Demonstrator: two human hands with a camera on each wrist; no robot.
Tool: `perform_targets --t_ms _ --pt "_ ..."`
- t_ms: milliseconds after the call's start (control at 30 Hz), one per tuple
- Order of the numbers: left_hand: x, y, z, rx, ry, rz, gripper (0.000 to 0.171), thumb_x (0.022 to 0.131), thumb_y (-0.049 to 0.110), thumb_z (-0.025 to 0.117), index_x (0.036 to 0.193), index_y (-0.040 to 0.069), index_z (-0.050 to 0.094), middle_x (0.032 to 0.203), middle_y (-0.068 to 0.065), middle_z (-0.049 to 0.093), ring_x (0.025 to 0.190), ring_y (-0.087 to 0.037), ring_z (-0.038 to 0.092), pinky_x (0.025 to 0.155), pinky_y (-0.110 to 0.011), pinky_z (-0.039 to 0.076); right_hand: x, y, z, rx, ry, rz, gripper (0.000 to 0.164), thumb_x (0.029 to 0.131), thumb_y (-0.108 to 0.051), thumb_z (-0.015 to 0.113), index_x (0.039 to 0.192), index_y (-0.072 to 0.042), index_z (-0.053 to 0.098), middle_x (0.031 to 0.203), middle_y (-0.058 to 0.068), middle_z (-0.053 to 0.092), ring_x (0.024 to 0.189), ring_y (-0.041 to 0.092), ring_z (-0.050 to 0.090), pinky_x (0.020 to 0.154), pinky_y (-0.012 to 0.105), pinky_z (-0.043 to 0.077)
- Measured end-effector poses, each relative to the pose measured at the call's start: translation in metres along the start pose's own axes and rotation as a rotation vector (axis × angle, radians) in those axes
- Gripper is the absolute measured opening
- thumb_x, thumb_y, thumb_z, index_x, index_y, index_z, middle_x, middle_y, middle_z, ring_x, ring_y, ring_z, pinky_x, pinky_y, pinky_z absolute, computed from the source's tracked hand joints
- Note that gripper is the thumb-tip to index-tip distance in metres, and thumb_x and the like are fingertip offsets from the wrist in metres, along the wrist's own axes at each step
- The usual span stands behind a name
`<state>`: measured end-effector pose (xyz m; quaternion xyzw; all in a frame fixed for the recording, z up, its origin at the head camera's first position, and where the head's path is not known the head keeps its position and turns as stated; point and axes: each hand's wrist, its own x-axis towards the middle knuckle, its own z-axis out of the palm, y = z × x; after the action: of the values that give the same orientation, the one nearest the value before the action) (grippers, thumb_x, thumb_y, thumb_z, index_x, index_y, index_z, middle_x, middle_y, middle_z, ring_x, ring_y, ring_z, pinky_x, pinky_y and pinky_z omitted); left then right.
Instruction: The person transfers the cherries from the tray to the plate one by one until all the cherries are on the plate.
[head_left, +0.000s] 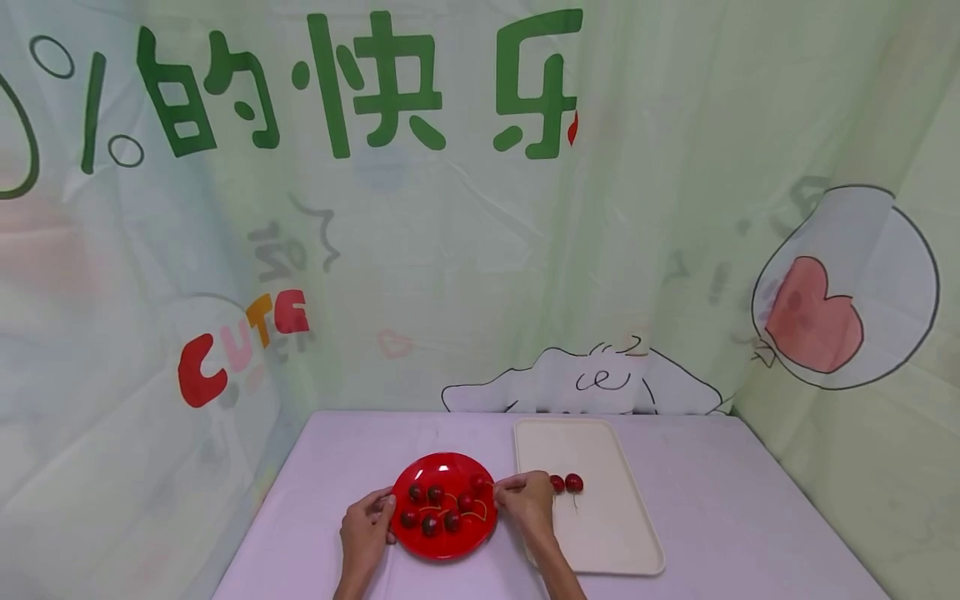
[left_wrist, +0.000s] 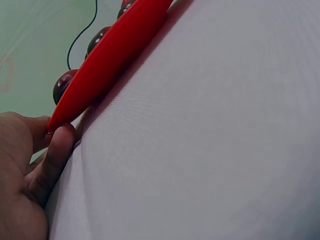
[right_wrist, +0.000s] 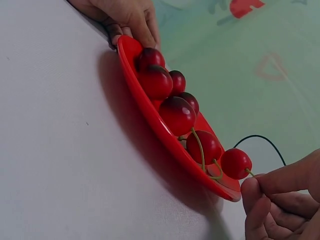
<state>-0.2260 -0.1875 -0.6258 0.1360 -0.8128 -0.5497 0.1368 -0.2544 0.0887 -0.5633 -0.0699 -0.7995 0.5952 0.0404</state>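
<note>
A round red plate (head_left: 444,548) carries several dark red cherries (head_left: 430,525), some with thin green stems. My left hand (head_left: 364,533) grips the plate's left rim between thumb and fingers; the left wrist view shows that rim pinched just above the cloth. At the plate's right edge, my right hand (head_left: 528,502) pinches the stem of one cherry (right_wrist: 236,163). This cherry is over the right part of the plate, beside the others; whether it touches the plate's surface I cannot tell.
A cream rectangular tray (head_left: 611,533) lies right of the plate, partly under my right forearm. Two cherries (head_left: 573,483) are on it, one partly covered by my hand. Printed curtains (head_left: 465,250) stand behind and beside the pale cloth-covered table (head_left: 720,517).
</note>
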Motion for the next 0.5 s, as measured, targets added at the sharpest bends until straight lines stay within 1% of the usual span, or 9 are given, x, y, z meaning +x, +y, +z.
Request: perform_targets --t_ms 100,267,400,500 --pt "0.000 -0.001 0.000 -0.002 0.004 -0.007 0.031 0.108 0.014 0.070 0.135 0.001 0.074 0.111 -0.018 0.079 0.049 -0.015 0.064 0.051 -0.024 0.057 0.001 0.003 0.004 -0.034 0.005 -0.012 0.005 0.090 0.000 0.083 0.087 0.004 0.083 0.070 0.007 0.075 0.060 0.013 0.067 0.063 0.024 0.063" --pt "-0.001 -0.001 -0.001 -0.013 0.004 -0.005 0.031 0.107 0.014 0.070 0.136 0.002 0.074 0.111 -0.019 0.079 0.050 -0.016 0.064 0.051 -0.024 0.058 -0.001 -0.001 0.008 -0.079 0.016 -0.057 0.005 0.089 0.001 0.083 0.085 0.003 0.083 0.067 0.008 0.074 0.057 0.013 0.066 0.060 0.025 0.063" --pt "-0.001 0.000 -0.001 -0.009 -0.002 0.003 0.031 0.108 0.015 0.070 0.135 0.002 0.074 0.110 -0.017 0.079 0.050 -0.016 0.064 0.052 -0.023 0.058 0.000 0.000 0.010 -0.119 0.047 -0.102 0.006 0.087 0.002 0.081 0.081 0.002 0.082 0.063 0.007 0.073 0.053 0.011 0.065 0.055 0.022 0.058" --pt "-0.001 0.000 -0.002 -0.008 -0.006 0.002 0.031 0.108 0.015 0.070 0.135 0.002 0.075 0.109 -0.016 0.079 0.051 -0.016 0.065 0.052 -0.023 0.058 0.001 0.002 0.012 -0.139 0.065 -0.120 0.007 0.085 0.002 0.081 0.079 0.000 0.083 0.060 0.005 0.071 0.051 0.011 0.063 0.052 0.022 0.055"
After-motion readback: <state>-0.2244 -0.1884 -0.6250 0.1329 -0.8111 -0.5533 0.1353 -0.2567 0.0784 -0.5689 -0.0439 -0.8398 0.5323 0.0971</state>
